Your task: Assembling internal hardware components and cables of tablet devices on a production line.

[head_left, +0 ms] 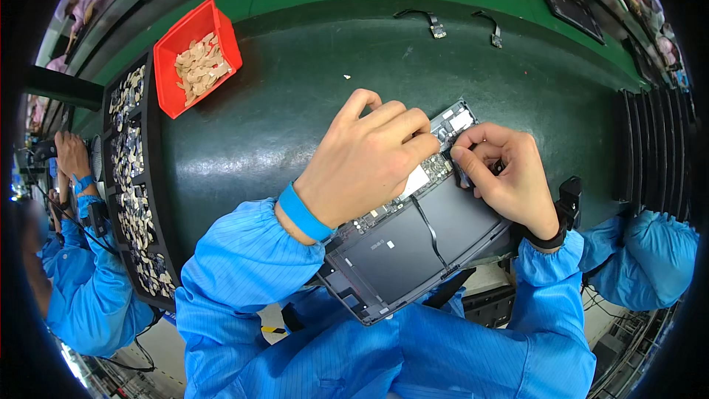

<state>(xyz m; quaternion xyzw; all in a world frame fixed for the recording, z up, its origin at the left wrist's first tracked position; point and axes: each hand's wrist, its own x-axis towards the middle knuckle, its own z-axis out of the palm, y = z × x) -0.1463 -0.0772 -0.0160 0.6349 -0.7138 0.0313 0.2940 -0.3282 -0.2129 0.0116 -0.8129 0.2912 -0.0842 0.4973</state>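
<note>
An opened tablet-like device (384, 251) lies slanted at the bench's near edge. It shows dark battery panels, a circuit board (439, 168) along its far side, and a black ribbon cable (427, 229) crossing the panels. My left hand (369, 155) is closed over the board's middle, fingers bent down and their tips mostly hidden. At the device's far right corner my right hand (509, 177) pinches a small dark part (464, 176), whose kind I cannot make out. Both hands work close together, with the board's upper end between them.
A red bin (235, 52) of tan pieces stands at far left, beside a black compartment tray (155, 177) of small parts. Two small cable parts (437, 28) (496, 38) lie at the back. Black panels (653, 151) stand at right. Another person's hand (72, 155) is at left.
</note>
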